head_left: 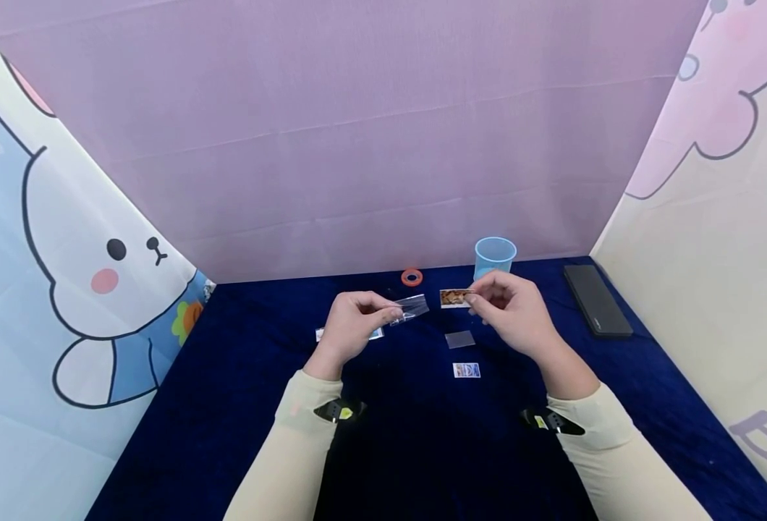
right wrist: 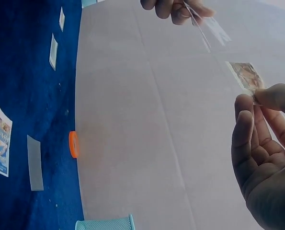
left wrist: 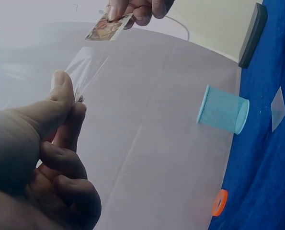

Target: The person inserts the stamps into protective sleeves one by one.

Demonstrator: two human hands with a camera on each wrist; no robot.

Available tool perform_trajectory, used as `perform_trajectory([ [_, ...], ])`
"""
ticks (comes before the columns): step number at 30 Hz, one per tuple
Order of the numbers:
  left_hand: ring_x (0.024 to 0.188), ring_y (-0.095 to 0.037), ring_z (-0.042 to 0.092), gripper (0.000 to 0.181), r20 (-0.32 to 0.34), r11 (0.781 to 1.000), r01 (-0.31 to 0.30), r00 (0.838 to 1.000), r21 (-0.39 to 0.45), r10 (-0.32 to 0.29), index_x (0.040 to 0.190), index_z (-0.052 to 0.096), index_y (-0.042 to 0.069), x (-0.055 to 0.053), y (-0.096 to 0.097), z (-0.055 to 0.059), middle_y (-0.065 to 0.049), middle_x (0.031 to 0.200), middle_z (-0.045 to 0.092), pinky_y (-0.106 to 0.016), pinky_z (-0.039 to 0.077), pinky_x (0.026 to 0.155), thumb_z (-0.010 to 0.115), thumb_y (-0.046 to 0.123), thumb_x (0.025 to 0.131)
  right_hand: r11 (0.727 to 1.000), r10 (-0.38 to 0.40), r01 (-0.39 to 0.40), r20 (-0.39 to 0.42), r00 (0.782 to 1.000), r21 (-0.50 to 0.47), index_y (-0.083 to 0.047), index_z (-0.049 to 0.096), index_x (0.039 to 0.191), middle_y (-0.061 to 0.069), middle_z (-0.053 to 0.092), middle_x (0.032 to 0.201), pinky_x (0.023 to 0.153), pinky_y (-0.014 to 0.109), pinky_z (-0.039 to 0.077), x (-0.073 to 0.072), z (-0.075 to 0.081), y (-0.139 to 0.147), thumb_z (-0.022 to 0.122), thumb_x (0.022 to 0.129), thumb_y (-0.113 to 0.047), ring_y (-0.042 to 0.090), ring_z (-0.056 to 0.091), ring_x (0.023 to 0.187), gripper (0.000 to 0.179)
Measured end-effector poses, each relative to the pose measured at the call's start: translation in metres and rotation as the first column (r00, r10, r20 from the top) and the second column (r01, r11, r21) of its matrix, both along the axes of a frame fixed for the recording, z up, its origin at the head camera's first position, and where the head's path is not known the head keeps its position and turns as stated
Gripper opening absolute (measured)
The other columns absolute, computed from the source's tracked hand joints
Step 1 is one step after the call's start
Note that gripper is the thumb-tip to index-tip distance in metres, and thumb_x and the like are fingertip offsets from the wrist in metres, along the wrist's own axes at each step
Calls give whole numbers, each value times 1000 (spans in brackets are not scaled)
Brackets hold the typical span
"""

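Note:
Between thumb and forefinger, my left hand pinches a small clear plastic sleeve, its free end pointing right. My right hand pinches a small picture card by its right end; brown and orange printing shows on it. Sleeve and card are apart, facing each other above the table, as the left wrist view also shows with the card beyond the sleeve. Below them a translucent rectangle lies on the cloth, and nearer to me a printed card.
Partly hidden by the left hand, other cards lie on the dark blue cloth. An orange ring and a light blue mesh cup stand near the back edge. A black flat box lies at the right. Fabric walls enclose the table.

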State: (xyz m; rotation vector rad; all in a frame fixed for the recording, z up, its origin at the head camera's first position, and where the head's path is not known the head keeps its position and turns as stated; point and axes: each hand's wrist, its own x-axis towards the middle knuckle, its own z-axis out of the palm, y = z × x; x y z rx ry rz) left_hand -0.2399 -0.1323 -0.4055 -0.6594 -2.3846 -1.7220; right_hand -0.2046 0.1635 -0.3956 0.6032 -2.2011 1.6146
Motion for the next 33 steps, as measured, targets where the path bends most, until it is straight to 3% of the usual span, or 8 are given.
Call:
perform_trajectory([
  [13, 71, -12, 66, 7, 3, 999, 45, 999, 25, -45, 89, 84, 9, 0, 4, -2, -1, 86, 78, -25, 54, 64, 89, 11, 84, 999, 45, -45, 36, 998, 0, -7, 72, 102, 10, 74, 85, 60, 35, 59, -3, -7, -5, 75, 98, -7, 20, 69, 67, 4],
  [28, 66, -13, 63, 7, 4, 998, 56, 998, -5, -56, 89, 84, 11, 0, 6, -3, 0, 82, 76, -25, 49, 57, 89, 14, 85, 995, 74, -80, 102, 992, 62, -5, 70, 105, 19, 73, 89, 63, 36, 60, -4, -8, -6, 73, 100, -8, 20, 71, 74, 6],
  [33, 66, -14, 63, 6, 13, 998, 57, 998, -8, -56, 89, 85, 13, 1, 6, -2, -1, 82, 76, -25, 48, 57, 89, 15, 85, 994, 65, -75, 111, 992, 83, -6, 71, 105, 13, 74, 89, 64, 37, 61, -4, -9, -6, 73, 100, -10, 20, 72, 75, 6],
])
